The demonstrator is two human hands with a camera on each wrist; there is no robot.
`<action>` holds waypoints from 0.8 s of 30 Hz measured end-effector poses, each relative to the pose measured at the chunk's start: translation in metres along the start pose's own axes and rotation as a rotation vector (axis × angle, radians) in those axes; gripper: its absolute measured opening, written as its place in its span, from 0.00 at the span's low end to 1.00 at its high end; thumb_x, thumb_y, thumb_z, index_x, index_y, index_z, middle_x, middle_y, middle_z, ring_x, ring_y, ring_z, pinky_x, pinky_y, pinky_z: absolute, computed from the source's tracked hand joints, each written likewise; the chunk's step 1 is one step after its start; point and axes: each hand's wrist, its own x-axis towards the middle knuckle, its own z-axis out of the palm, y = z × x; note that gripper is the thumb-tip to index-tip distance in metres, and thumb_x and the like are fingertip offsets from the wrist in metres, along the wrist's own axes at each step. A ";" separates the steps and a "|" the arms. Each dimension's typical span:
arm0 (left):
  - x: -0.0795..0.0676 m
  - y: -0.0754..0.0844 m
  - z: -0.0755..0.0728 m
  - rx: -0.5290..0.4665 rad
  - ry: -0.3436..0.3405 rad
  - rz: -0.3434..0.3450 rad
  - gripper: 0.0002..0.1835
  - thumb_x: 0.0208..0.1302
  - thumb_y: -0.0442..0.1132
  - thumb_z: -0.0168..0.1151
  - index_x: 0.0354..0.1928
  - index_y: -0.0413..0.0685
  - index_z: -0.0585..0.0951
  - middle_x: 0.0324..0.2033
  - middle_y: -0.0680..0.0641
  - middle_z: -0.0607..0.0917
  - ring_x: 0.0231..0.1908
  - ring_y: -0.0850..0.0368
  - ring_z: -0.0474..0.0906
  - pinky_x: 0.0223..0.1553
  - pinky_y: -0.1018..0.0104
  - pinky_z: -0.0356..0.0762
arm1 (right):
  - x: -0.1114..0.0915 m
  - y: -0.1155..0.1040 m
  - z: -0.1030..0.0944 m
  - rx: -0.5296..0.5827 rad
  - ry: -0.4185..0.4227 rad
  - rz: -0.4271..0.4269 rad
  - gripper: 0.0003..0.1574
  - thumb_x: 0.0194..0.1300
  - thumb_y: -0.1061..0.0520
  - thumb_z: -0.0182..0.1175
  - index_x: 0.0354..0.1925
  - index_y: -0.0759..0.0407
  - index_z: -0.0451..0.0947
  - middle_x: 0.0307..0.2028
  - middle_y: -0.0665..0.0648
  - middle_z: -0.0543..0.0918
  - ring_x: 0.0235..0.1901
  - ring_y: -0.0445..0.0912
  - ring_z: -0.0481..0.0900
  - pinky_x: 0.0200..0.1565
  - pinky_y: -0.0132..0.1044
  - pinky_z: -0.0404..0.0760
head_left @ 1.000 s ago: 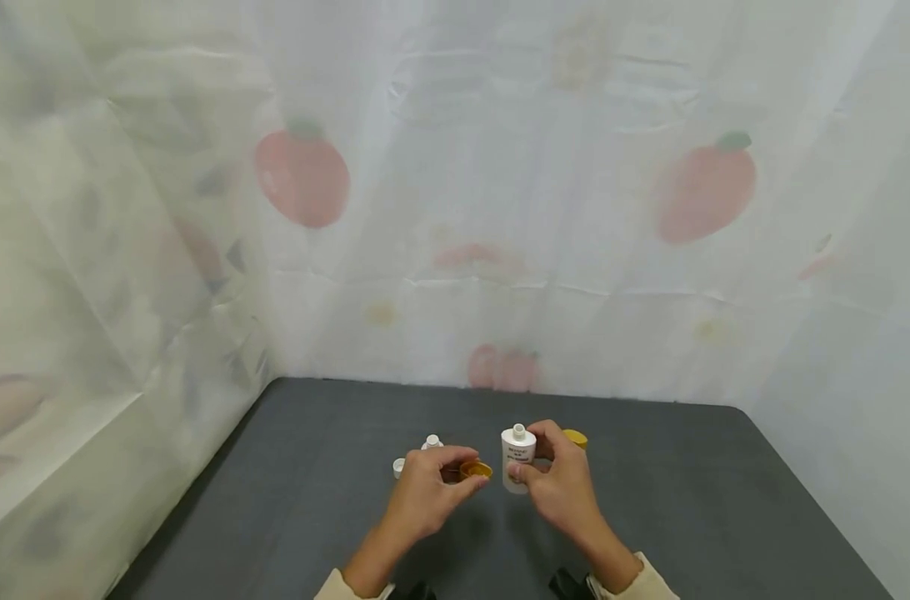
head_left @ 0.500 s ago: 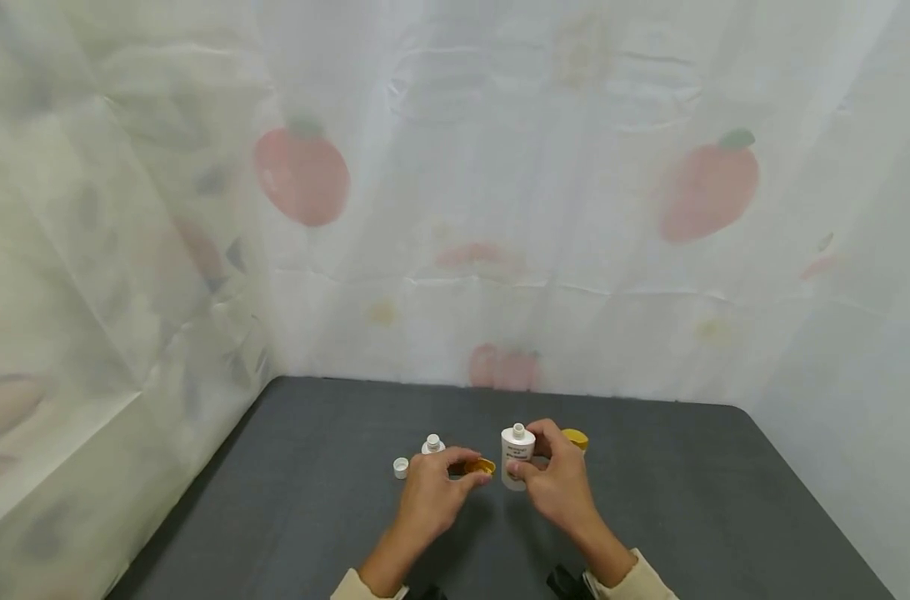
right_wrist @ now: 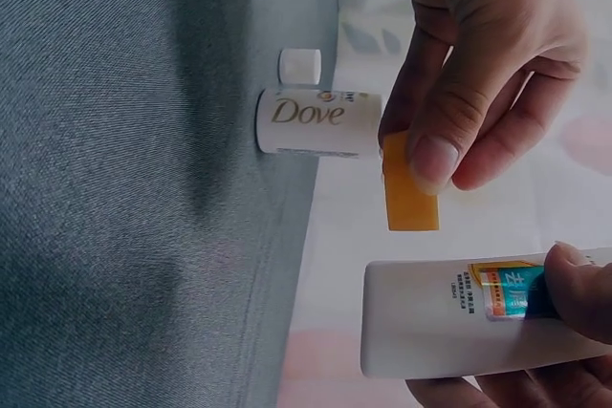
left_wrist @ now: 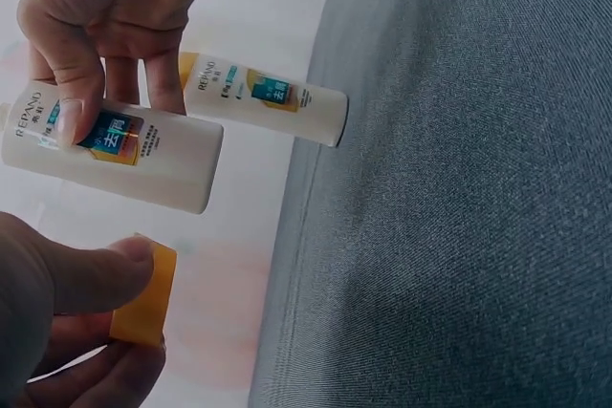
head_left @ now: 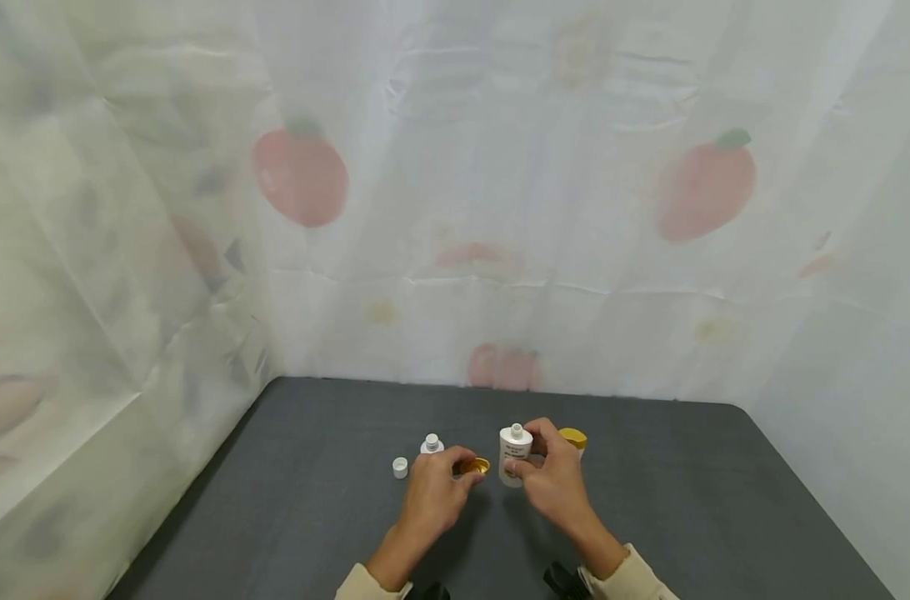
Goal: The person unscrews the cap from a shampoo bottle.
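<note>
My left hand (head_left: pixel 434 493) pinches a yellow cap (head_left: pixel 479 466) between thumb and fingers, with its hollow side showing in the head view. To the right of it, my right hand (head_left: pixel 558 485) grips a white shampoo bottle (head_left: pixel 512 455) by its side. That bottle is upright, held above the table, and its narrow neck is bare. Cap and bottle are apart, a small gap between them. The left wrist view shows the label on the held bottle (left_wrist: pixel 172 171); in the right wrist view the cap (right_wrist: pixel 411 200) lies beside the bottle's lower half.
Behind my right hand stands a similar bottle (left_wrist: pixel 311 114) with a yellow cap (head_left: pixel 573 437). A small white Dove bottle (right_wrist: pixel 320 123) without its cap stands beyond my left hand, a white cap (head_left: pixel 400 468) beside it. A printed curtain (head_left: pixel 455 208) hangs behind the grey table (head_left: pixel 695 500).
My left hand has shifted slightly right and turned the yellow cap in its fingers. The bottle in my right hand has moved a little to the left.
</note>
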 end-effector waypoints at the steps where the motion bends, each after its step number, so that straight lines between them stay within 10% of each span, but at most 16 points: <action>1: 0.000 -0.001 0.000 0.008 -0.002 -0.005 0.11 0.48 0.36 0.84 0.34 0.47 0.90 0.27 0.52 0.91 0.28 0.63 0.84 0.31 0.68 0.80 | 0.000 0.001 0.001 -0.002 0.003 -0.002 0.22 0.60 0.72 0.72 0.49 0.59 0.76 0.49 0.62 0.85 0.51 0.56 0.87 0.48 0.45 0.91; 24: 0.001 -0.009 0.016 0.153 -0.005 -0.036 0.10 0.51 0.35 0.82 0.35 0.47 0.89 0.28 0.49 0.91 0.28 0.55 0.85 0.32 0.59 0.83 | 0.012 0.022 0.016 -0.070 0.010 0.031 0.21 0.60 0.70 0.72 0.47 0.58 0.76 0.44 0.61 0.87 0.47 0.54 0.87 0.42 0.40 0.89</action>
